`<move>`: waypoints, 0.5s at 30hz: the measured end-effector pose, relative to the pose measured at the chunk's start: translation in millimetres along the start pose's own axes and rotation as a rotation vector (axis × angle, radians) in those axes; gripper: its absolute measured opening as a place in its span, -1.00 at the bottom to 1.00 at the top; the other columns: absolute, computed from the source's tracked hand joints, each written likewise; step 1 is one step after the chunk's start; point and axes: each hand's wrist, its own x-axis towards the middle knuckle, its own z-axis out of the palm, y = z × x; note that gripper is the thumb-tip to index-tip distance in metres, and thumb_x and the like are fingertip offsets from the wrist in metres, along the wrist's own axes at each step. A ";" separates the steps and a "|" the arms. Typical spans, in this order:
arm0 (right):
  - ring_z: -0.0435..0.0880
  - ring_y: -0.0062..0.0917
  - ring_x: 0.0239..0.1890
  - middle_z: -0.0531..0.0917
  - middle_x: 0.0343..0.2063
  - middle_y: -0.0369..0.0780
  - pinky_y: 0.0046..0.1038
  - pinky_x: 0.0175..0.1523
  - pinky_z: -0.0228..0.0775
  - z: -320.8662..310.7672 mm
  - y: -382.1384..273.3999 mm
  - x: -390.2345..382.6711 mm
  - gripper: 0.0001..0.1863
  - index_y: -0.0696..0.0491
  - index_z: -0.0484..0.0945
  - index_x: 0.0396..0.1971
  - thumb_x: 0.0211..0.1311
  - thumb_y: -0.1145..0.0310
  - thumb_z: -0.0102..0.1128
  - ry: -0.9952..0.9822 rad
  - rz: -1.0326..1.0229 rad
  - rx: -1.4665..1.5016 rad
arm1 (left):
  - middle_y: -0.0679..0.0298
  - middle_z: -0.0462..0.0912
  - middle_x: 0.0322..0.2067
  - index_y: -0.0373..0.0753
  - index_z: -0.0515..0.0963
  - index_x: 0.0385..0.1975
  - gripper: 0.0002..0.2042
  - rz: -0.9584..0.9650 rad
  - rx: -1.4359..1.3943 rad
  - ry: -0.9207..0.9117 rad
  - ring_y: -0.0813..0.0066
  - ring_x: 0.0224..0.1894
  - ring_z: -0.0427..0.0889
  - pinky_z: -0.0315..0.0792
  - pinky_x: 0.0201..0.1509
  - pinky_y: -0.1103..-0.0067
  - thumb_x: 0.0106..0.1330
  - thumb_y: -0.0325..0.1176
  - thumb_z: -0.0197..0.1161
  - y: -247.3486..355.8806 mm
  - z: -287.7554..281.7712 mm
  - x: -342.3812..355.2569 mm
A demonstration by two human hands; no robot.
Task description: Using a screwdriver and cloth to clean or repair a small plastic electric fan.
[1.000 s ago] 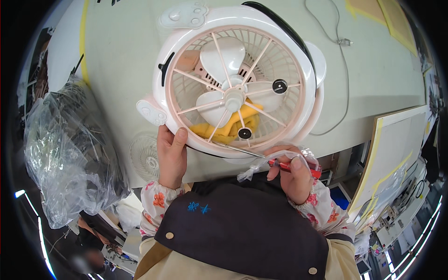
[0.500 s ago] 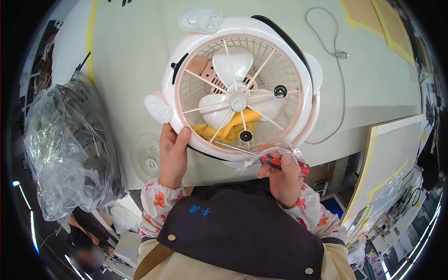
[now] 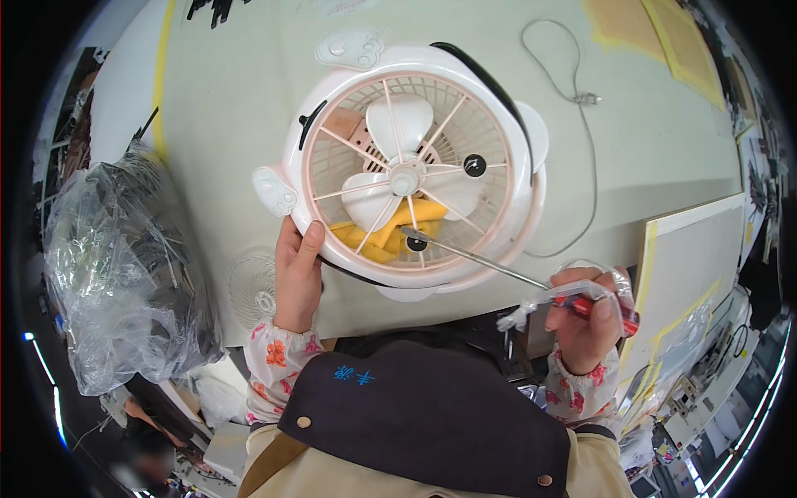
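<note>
Over the pink-and-white fan (image 3: 404, 179), a screwdriver (image 3: 506, 271) (red-handled) in the right hand (image 3: 586, 334).

A plastic bag (image 3: 124, 282) sits at left, black strips (image 3: 219, 11) far across the bench (image 3: 224, 141), a taped board (image 3: 685, 266) at right.

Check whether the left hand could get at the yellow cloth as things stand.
Probably yes: the left hand touches the fan close by, and though spokes cross in front of the cloth, their gaps look wide enough for fingers.
</note>
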 end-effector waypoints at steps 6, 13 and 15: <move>0.55 -0.53 -0.49 0.48 -0.40 -0.06 -0.54 -0.42 0.43 15.3 -18.1 -8.9 -0.77 0.18 0.29 -0.35 0.03 0.43 0.09 -0.291 -0.005 -0.144 | 0.21 0.37 -0.09 -0.37 0.19 0.00 -0.58 0.025 -0.046 -0.044 0.54 -0.06 0.34 0.18 0.04 0.62 0.20 -0.30 0.05 1.9 -0.6 4.8; 0.56 -0.56 -0.50 0.54 -0.40 -0.05 -0.59 -0.43 0.42 28.5 -2.7 4.1 -0.79 0.19 0.28 -0.36 0.05 0.46 0.07 -0.188 0.159 -0.166 | 0.23 0.36 -0.08 -0.36 0.18 0.02 -0.55 0.019 0.044 -0.079 0.53 -0.04 0.31 0.15 0.07 0.63 0.18 -0.30 0.08 -1.3 -8.5 1.4; 0.56 -0.57 -0.51 0.55 -0.41 -0.07 -0.57 -0.41 0.42 27.2 4.2 2.9 -0.81 0.22 0.35 -0.36 0.04 0.46 0.06 -0.150 0.139 -0.120 | 0.23 0.35 -0.07 -0.34 0.17 0.03 -0.53 -0.024 0.036 -0.087 0.52 -0.03 0.31 0.14 0.08 0.60 0.17 -0.29 0.10 -0.7 -10.0 2.0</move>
